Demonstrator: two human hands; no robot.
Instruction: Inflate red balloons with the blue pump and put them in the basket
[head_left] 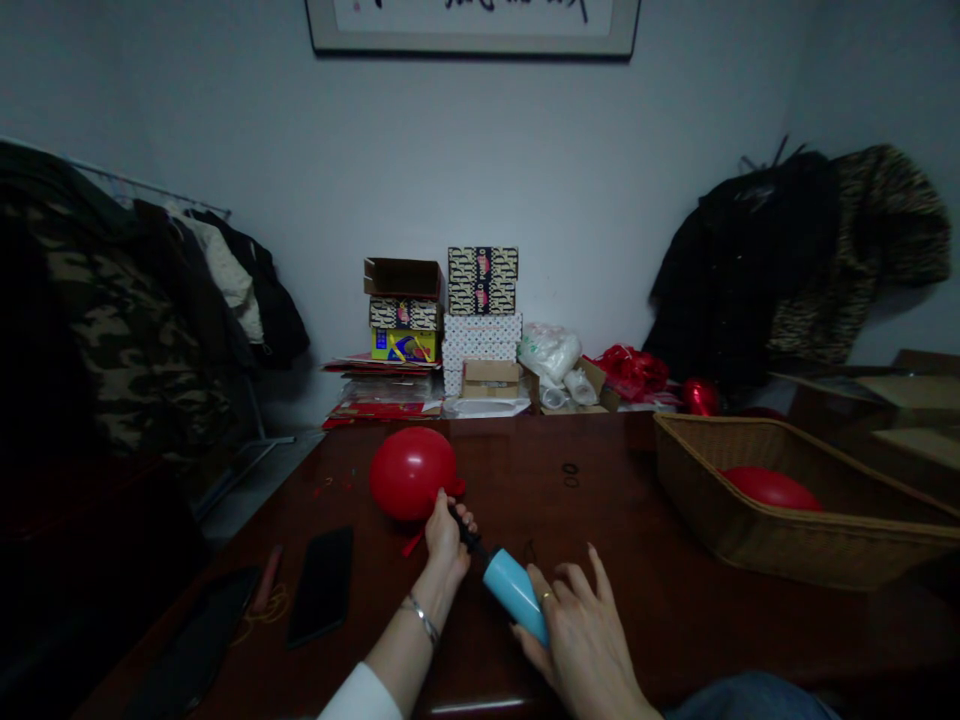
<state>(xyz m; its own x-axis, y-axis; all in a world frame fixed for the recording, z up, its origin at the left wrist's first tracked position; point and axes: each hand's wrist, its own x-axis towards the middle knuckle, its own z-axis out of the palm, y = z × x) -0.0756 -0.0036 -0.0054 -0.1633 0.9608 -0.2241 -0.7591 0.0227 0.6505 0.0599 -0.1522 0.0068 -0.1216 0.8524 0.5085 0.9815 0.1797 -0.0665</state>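
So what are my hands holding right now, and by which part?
The left hand holds the pump by its black end, at the neck of the red balloon; the right hand holds the pump's blue barrel toward the near end.

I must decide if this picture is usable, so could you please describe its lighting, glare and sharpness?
Head view: light is dim and bluish, the camouflage coat at left dark and soft; head view: highlight on the red balloon, glare streak along the near edge of the table; head view: blue pump fairly clear, wicker basket at right seemingly stretched.
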